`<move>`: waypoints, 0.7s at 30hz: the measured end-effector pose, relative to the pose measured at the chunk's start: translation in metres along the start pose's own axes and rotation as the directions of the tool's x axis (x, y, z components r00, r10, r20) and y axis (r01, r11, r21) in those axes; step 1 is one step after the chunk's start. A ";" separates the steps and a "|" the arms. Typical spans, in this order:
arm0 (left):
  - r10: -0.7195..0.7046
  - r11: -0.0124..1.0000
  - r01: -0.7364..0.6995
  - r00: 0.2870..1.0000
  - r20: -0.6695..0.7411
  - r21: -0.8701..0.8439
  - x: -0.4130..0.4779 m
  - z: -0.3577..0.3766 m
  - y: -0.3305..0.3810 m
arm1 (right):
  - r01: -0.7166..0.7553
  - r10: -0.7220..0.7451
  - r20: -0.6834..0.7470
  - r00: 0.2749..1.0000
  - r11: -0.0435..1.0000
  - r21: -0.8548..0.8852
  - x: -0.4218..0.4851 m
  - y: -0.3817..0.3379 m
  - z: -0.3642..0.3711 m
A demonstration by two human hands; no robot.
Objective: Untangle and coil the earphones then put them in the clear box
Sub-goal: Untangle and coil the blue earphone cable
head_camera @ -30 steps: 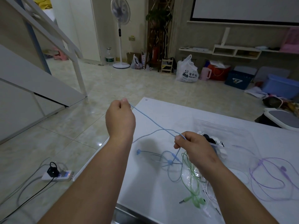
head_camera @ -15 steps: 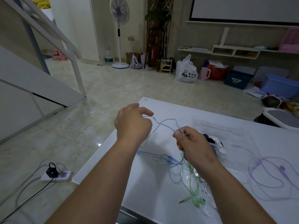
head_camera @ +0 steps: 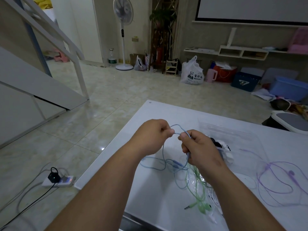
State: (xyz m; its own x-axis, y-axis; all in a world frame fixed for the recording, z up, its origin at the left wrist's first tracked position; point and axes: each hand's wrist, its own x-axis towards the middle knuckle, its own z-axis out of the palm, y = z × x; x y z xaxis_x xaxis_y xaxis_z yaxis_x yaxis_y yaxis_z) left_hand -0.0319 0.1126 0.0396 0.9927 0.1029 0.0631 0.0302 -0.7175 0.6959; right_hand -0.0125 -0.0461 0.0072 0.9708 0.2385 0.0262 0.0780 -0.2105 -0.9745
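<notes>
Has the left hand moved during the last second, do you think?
Yes. The left hand came rightward, from beyond the edge of the table to over it, beside the right hand.

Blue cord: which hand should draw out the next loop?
Left. The left hand only pinches the loop's end, with slack blue cord hanging just beneath it; the right hand grips the gathered cord, so likely anchors.

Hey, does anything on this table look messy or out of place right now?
Yes. The blue earphones, pinched by the left hand and right hand, trail into a tangle with the green earphones. The purple earphones sprawl loose outside the clear box.
</notes>
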 end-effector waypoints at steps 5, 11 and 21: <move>-0.065 0.991 0.025 0.950 -0.306 -0.133 0.001 0.000 0.004 | -0.022 0.022 0.042 0.999 1.000 0.006 -0.002 -0.003 -0.003; -0.259 0.938 0.033 0.731 -0.632 -0.345 0.001 -0.014 0.001 | -0.005 0.002 -0.021 1.000 0.991 -0.131 0.000 0.002 -0.007; -0.247 0.948 0.318 0.796 -0.553 0.034 -0.003 -0.018 -0.011 | 0.057 -0.065 -0.037 0.997 0.980 -0.189 -0.005 -0.008 -0.006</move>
State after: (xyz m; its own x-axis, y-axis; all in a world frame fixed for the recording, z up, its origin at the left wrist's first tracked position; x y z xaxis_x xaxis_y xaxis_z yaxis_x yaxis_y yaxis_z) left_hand -0.0374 0.1328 0.0450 0.7176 0.6403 0.2740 0.3480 -0.6703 0.6554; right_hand -0.0165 -0.0513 0.0164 0.9714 0.2165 0.0978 0.1747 -0.3719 -0.9117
